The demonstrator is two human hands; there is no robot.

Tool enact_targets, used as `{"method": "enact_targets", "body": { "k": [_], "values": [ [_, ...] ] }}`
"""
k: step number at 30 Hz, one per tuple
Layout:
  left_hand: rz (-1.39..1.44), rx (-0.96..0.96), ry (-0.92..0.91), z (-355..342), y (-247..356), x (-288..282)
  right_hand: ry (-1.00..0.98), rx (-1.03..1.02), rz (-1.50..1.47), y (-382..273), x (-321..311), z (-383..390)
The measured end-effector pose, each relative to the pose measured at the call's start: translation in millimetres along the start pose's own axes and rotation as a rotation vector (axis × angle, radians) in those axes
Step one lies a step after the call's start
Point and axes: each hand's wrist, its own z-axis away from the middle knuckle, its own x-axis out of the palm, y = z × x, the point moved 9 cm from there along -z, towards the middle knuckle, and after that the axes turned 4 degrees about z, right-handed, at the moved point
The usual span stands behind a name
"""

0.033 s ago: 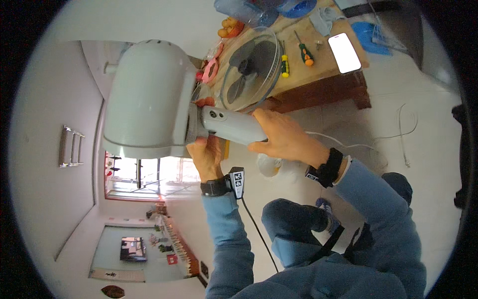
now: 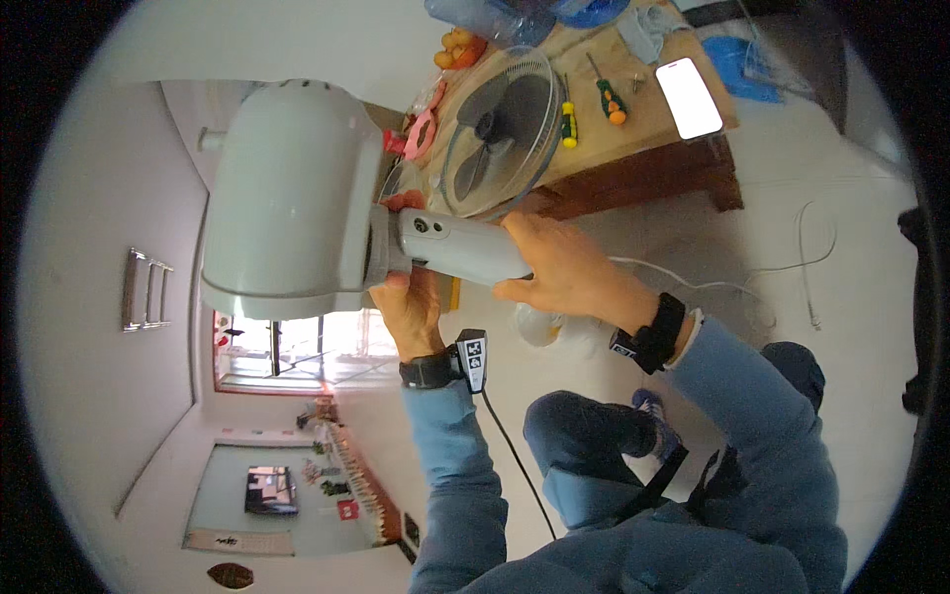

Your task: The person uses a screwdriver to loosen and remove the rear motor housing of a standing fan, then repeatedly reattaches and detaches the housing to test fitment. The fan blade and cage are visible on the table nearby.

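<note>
I hold up a fan's pale grey motor housing (image 2: 287,198) on its stubby grey neck (image 2: 460,245), both in the left half of the view. My left hand (image 2: 411,312) is closed around the collar where the neck meets the housing; some of its fingers are hidden behind that joint. Farther along, my right hand (image 2: 569,265) wraps over the neck's other end, thumb underneath. The fan blade (image 2: 485,124), dark and three-winged, lies within a clear round grille (image 2: 539,183) on the wooden table.
On the wooden table (image 2: 643,158) lie a yellow-handled screwdriver (image 2: 568,129), a green-and-orange screwdriver (image 2: 612,104), a phone with a white screen (image 2: 690,97) and a grey cloth (image 2: 648,35). A white cord (image 2: 683,282) trails over the floor at right.
The view has shifted slightly, and the motor housing sits a touch farther left and lower. Both hands keep the same hold.
</note>
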Motion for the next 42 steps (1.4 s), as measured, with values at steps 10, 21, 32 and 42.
{"method": "enact_targets", "body": {
  "k": [10, 21, 32, 42],
  "values": [
    [-0.178, 0.087, -0.027, 4.9, 7.7, 2.4, 0.026, -0.007, -0.018, 0.7, -2.1, 1.6],
    [-0.030, 0.059, 0.041, 11.7, 5.5, -10.9, 0.075, -0.057, -0.025, -1.5, -5.3, 3.6],
    [-0.013, 0.074, 0.031, 12.0, 5.2, -6.6, 0.103, -0.041, -0.050, 1.6, -2.5, 2.5],
    [-0.004, -0.058, -0.049, 8.1, -7.6, -7.1, -0.003, -0.021, -0.029, -1.6, -6.0, 3.3]
  ]
}}
